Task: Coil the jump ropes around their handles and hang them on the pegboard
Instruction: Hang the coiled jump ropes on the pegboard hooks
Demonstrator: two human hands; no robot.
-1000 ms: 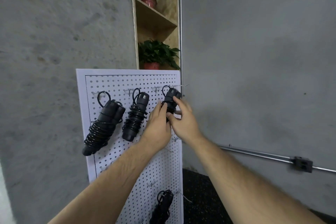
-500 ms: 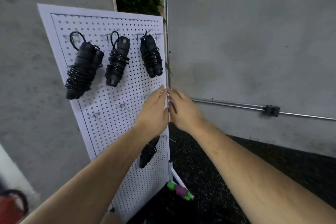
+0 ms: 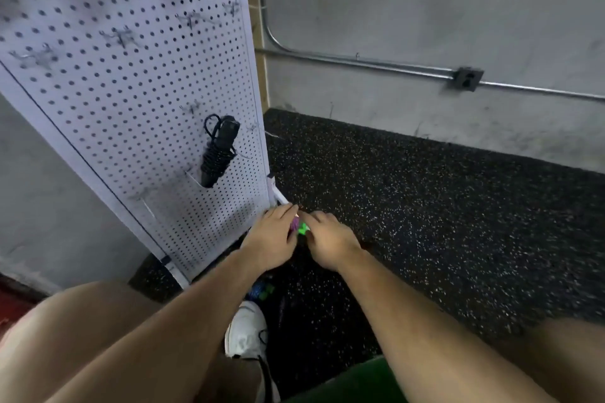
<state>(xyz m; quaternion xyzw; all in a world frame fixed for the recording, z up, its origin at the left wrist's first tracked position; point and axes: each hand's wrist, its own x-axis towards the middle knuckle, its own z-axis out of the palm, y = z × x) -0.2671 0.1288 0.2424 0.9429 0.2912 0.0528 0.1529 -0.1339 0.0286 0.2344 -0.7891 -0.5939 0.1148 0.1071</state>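
White perforated pegboard [image 3: 137,75], head view: one black coiled jump rope [image 3: 218,150] hung by loop on lower peg, handles down. Several hooks [image 3: 121,38] bare, likely awaiting rest. On speckled floor [image 3: 425,206] at pegboard foot: green-and-purple jump rope handles [image 3: 300,227]. Over them left hand [image 3: 271,235] and right hand [image 3: 329,239] meet, presumably to lift for coiling. Fingers cover handles; whether gripping or only touching, cannot tell.

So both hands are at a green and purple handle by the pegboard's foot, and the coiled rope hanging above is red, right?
No: the head view shows the coiled rope on the pegboard is black, not red. The left hand and right hand are at the green and purple handle.
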